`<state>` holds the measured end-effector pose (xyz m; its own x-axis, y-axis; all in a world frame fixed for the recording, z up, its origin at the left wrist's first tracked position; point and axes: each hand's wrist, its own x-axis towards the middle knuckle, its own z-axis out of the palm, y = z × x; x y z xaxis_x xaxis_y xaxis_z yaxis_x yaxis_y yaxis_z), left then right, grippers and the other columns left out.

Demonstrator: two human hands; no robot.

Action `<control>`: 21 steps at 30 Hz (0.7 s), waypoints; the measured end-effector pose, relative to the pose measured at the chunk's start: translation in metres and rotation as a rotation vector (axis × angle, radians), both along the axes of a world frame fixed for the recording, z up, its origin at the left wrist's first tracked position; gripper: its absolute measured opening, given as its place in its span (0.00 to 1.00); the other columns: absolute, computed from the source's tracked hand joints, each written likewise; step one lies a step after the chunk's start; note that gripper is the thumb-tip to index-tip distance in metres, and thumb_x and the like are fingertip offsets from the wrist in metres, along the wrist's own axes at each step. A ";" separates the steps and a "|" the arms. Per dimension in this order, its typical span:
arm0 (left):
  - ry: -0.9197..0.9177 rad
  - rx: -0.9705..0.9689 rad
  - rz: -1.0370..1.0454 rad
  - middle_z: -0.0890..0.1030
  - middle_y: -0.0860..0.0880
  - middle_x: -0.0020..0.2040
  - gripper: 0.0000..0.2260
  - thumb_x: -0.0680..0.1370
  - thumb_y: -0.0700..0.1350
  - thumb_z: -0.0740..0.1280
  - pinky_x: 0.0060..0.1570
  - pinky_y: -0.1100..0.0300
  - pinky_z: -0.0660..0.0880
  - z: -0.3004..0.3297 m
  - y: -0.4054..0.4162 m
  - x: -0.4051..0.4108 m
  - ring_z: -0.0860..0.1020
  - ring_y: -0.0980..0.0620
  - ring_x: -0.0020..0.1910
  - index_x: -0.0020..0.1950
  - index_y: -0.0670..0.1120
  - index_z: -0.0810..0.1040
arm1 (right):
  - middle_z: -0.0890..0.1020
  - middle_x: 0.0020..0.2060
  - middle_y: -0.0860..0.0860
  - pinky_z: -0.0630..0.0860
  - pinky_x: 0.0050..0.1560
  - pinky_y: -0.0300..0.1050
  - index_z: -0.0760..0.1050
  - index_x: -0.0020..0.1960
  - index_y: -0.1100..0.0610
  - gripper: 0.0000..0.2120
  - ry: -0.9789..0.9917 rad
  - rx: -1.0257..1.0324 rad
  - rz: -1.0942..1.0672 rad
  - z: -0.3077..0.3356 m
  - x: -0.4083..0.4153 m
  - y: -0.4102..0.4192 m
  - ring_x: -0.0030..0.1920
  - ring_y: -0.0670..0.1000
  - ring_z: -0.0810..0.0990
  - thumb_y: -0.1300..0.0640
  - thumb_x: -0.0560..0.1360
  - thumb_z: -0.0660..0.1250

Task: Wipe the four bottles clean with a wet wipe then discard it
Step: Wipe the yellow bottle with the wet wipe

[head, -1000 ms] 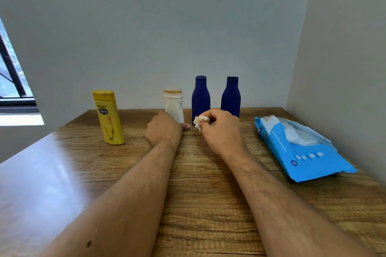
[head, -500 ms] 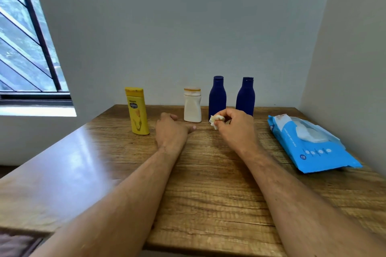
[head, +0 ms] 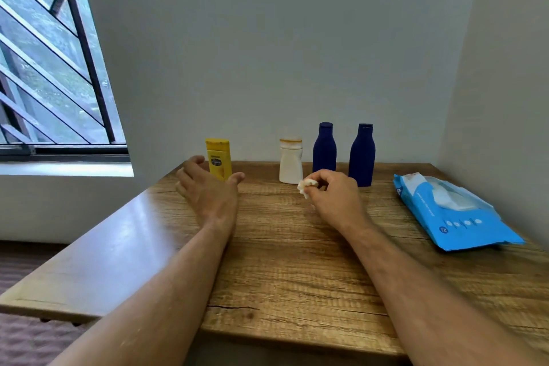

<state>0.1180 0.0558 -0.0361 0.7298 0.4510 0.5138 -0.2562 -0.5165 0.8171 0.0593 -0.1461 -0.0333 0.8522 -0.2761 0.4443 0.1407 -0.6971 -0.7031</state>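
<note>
Along the back wall of the wooden table (head: pixel 282 261) stand a yellow bottle (head: pixel 219 161), a white bottle (head: pixel 290 163) and two dark blue bottles (head: pixel 324 148) (head: pixel 362 154). My left hand (head: pixel 208 190) is spread open just in front of the yellow bottle, fingers to its left and thumb to its right, hiding its base. My right hand (head: pixel 335 199) pinches a crumpled wet wipe (head: pixel 306 187) in front of the white bottle and the left blue bottle.
A blue pack of wet wipes (head: pixel 454 214) with its flap open lies at the right by the side wall. A barred window (head: pixel 50 68) is at the left. The table's left edge drops to the floor.
My left hand has opened and moved left toward the yellow bottle. My right hand with the wipe stays near the white bottle. The view has pulled back and turned left.
</note>
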 end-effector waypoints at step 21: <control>0.166 -0.203 -0.633 0.82 0.50 0.57 0.33 0.67 0.55 0.81 0.59 0.52 0.79 0.017 -0.037 0.011 0.82 0.51 0.55 0.67 0.50 0.73 | 0.80 0.45 0.40 0.69 0.44 0.29 0.81 0.57 0.50 0.10 -0.163 0.166 -0.063 0.010 0.011 -0.022 0.46 0.39 0.77 0.54 0.77 0.71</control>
<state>0.1292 0.0190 -0.0194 0.9465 -0.0128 0.3225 -0.3211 -0.1406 0.9366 0.0701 -0.1682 -0.0235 0.7518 -0.4070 0.5188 0.2217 -0.5849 -0.7802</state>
